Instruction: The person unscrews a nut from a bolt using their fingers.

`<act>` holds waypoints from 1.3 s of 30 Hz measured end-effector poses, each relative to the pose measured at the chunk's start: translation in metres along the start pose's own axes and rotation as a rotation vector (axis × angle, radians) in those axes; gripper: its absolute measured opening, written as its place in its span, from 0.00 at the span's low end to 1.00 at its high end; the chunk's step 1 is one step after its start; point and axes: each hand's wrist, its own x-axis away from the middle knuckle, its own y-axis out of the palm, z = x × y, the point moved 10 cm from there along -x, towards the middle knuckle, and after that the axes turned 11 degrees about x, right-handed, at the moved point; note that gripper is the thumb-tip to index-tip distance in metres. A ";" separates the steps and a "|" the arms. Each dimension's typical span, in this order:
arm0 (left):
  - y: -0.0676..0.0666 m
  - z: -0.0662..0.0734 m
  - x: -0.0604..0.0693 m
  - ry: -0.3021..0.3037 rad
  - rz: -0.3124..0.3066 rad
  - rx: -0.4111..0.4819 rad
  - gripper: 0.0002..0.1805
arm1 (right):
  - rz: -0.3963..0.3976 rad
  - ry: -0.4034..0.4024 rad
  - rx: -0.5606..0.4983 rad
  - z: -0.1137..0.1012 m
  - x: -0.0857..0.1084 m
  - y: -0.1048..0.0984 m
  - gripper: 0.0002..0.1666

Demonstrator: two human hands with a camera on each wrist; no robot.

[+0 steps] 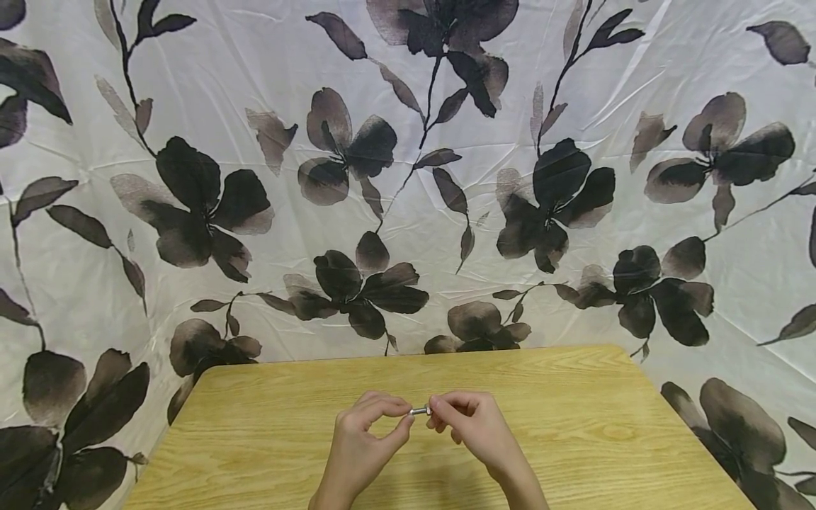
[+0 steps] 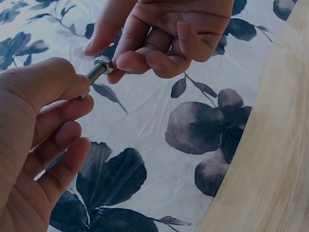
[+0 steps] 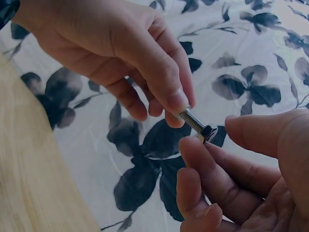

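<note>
A small silver bolt (image 1: 418, 411) with a threaded shank is held above the table between the two hands. My left hand (image 1: 365, 440) pinches the plain end of its shank (image 3: 193, 119) between thumb and index finger. At the wide end, what looks like a hex nut (image 2: 103, 63) sits close to the bolt's head. My right hand (image 1: 478, 429) is at this end, an index fingertip touching or nearly touching it. In both wrist views the right thumb (image 3: 251, 133) stands a little apart from the head, and the other right fingers are loosely bent.
Below the hands lies a light wood-grain table (image 1: 268, 439) with rounded far corners. Behind it and at its sides hangs a white cloth (image 1: 255, 64) printed with dark flowers and leaves. A dark band (image 3: 7, 10) shows at the left wrist.
</note>
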 end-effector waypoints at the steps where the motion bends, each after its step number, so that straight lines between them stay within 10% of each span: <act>1: 0.000 0.000 0.000 0.002 -0.002 -0.001 0.13 | -0.005 -0.003 -0.002 0.000 0.000 0.000 0.19; 39: 0.001 0.002 0.000 0.012 0.000 0.016 0.14 | -0.006 -0.187 0.012 -0.015 0.005 0.000 0.15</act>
